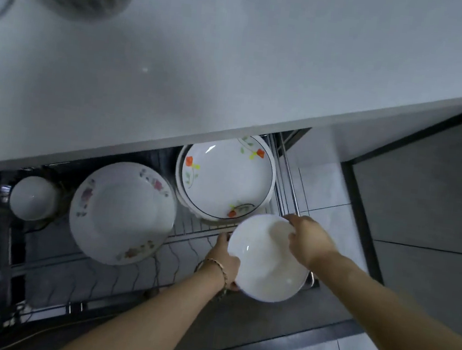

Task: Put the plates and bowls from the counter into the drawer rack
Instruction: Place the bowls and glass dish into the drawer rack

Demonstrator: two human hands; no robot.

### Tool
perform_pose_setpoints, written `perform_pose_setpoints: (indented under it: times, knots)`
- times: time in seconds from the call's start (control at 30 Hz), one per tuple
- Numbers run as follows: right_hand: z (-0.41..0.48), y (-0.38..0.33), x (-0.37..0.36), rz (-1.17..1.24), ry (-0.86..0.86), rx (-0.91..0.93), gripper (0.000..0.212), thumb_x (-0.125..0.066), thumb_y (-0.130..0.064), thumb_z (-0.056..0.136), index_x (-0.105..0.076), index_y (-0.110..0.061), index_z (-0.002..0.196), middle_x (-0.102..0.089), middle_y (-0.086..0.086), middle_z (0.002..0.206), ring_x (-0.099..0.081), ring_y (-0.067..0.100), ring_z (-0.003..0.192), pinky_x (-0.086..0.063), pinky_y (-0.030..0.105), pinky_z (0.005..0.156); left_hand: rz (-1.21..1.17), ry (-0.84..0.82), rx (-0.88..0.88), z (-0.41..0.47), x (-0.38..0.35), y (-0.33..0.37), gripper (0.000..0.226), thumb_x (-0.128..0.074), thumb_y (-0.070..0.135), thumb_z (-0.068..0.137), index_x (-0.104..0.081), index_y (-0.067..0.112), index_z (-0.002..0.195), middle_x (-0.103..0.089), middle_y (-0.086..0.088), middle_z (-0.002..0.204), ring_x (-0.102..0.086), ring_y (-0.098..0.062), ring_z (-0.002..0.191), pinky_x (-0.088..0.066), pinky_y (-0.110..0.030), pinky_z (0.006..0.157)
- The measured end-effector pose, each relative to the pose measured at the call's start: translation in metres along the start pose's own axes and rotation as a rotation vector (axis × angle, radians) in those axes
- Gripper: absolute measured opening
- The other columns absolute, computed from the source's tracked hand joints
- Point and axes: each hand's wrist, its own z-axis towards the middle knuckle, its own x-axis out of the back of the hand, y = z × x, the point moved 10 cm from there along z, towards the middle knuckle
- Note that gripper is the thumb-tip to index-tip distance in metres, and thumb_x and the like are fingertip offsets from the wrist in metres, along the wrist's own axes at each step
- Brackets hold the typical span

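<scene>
Both hands [268, 254] gripping white bowl [267, 258] — over drawer rack [188, 237], plates alongside

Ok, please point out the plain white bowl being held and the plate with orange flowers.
plain white bowl [264, 260], head view, inner bottom.
plate with orange flowers [228, 176], head view, white centre.

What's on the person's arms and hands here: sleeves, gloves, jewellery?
Both forearms are bare up to the frame edge, with no sleeves or gloves showing. The left hand has a thin bracelet at the wrist, apparently a braided or beaded band with a metallic look; motion blur hides its detail. The right hand and its wrist carry nothing visible: no watch or band, and no ring can be made out.
</scene>
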Motion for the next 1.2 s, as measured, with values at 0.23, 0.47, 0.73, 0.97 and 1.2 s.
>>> perform_pose_setpoints:
  times: [0.23,0.47,0.73,0.97,1.2]
  knots:
    - [0.036,0.010,-0.018,-0.142,0.007,0.001,0.052,-0.041,0.000,0.085,-0.049,-0.018,0.132,-0.059,0.013,0.124,-0.058,0.032,0.114,-0.047,0.036,0.093,-0.019,0.047,0.095,0.040,-0.021,-0.014,0.059,-0.039,-0.001,0.091,-0.033,0.035,0.138,-0.034,-0.009,0.142,-0.035,-0.041,0.130,-0.043,-0.067,0.092]
    - [0.035,0.000,-0.030,-0.404,-0.021,0.066,0.043,-0.041,-0.002,0.091,-0.041,-0.012,0.132,-0.062,0.007,0.120,-0.064,0.026,0.107,-0.050,0.031,0.086,-0.038,-0.022,0.166,0.044,-0.028,-0.024,0.070,-0.038,-0.003,0.090,-0.027,0.045,0.140,-0.025,-0.007,0.148,-0.025,-0.042,0.136,-0.041,-0.069,0.092]
    - [0.044,-0.001,-0.032,-0.488,-0.050,0.151,0.049,-0.042,-0.003,0.092,-0.036,-0.019,0.138,-0.066,0.006,0.111,-0.065,0.024,0.100,-0.050,0.029,0.079,0.033,-0.030,0.149,0.043,-0.028,-0.020,0.065,-0.030,0.004,0.096,-0.018,0.044,0.146,-0.028,-0.009,0.149,-0.037,-0.041,0.132,-0.048,-0.063,0.089]
    - [0.026,-0.024,-0.018,-0.500,-0.038,0.140,0.035,-0.046,-0.018,0.095,-0.048,-0.013,0.129,-0.059,0.005,0.122,-0.060,0.022,0.109,-0.050,0.029,0.085,0.372,0.012,0.017,0.025,-0.002,0.001,0.051,-0.033,0.025,0.098,-0.022,0.015,0.146,-0.046,-0.014,0.141,-0.049,-0.028,0.124,-0.042,-0.035,0.101]
    - [-0.026,-0.157,0.039,-0.242,-0.113,0.313,0.034,-0.044,-0.028,0.094,-0.055,-0.019,0.125,-0.063,0.005,0.123,-0.061,0.026,0.112,-0.050,0.035,0.096,0.097,0.194,-0.325,-0.050,0.122,0.068,0.021,-0.047,0.006,0.093,-0.059,0.017,0.080,-0.058,-0.002,0.085,-0.057,-0.020,0.090,-0.045,-0.022,0.077]
